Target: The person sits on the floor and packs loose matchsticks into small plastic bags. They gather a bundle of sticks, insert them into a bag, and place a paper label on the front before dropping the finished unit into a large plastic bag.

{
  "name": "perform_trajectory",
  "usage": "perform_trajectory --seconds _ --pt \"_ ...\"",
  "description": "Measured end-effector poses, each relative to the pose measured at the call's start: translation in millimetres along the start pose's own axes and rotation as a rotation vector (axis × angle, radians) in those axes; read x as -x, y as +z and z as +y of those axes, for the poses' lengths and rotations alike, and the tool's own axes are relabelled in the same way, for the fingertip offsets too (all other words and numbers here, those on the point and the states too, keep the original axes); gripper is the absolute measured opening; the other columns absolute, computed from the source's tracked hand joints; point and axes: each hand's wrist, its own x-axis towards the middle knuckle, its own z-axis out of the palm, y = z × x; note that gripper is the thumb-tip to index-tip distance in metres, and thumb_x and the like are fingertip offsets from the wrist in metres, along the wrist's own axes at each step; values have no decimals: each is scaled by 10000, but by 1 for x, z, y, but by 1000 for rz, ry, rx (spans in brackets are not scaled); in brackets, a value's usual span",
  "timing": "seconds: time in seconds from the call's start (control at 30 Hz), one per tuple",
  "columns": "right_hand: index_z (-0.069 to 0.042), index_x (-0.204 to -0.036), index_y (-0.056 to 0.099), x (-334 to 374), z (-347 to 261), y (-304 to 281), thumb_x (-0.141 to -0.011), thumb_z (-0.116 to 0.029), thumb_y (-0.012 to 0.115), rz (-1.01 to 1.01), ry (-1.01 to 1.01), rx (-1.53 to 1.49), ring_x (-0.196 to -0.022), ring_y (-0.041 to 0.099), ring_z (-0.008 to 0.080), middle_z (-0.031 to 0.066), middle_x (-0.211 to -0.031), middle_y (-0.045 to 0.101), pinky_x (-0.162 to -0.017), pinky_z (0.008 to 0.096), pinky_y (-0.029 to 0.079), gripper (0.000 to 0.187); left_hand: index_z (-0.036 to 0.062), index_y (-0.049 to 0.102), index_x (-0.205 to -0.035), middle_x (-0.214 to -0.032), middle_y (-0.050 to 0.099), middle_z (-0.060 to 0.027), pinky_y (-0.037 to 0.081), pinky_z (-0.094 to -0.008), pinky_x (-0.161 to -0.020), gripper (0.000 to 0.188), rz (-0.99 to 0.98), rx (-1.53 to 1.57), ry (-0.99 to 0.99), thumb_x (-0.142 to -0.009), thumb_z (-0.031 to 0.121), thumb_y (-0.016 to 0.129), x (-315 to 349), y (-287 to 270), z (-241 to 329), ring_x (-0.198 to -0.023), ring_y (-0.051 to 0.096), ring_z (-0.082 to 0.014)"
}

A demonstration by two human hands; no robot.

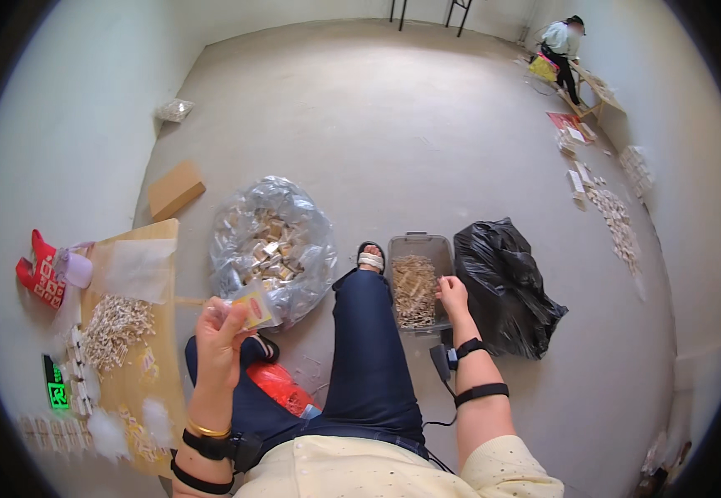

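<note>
Clear packet with a yellow-and-red insert (pixel 259 306) is clamped between the thumb and fingers of the left hand (pixel 221 329), raised between the table (pixel 119 386) and a grey bin (pixel 421 241). At the bin's right edge, the right hand (pixel 453 296) has its fingers bent inward; whether anything sits between them I cannot tell. Judging from this, the step in hand is gathering pale pieces (pixel 414 290) for the packet, and the next move would call for a steady left grip with the packet's mouth reachable. On the left, the wooden table bears a heap of sticks (pixel 117 330) and a white sheet (pixel 139 270). On the grey floor (pixel 360 124), a bulging clear bag (pixel 315 217) stands left of the bin and a black bag (pixel 505 286) just right. Far right, a co-worker (pixel 561 50) leans over a wooden stand (pixel 599 93)
</note>
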Motion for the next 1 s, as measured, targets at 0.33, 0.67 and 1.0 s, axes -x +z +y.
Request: perform_trajectory --seconds 0.33,0.67,1.0 --pt "-11 -992 666 183 -292 83 -902 -85 613 -1009 -428 -460 -851 558 54 7 -915 647 -782 219 450 129 100 525 -803 -751 618 7 497 -221 -636 206 38 -140 183 -847 120 725 1 -2 -2 -691 591 -62" --pt "21 -973 644 231 -320 154 -888 -90 643 -1237 -404 -279 -816 580 62 -5 -847 635 -744 220 468 141 89 526 -818 -768 632 11 440 -189 -602 202 239 -401 373 -846 100 726 31 -49 16 -686 558 -26" --pt "0 -900 617 300 -326 275 -880 -90 648 -1302 -392 -80 -723 576 55 21 -806 645 -656 213 467 97 108 500 -840 -754 650 -45 456 -197 -493 278 736 -52 306 -802 151 773 132 -204 16 -643 640 -110"
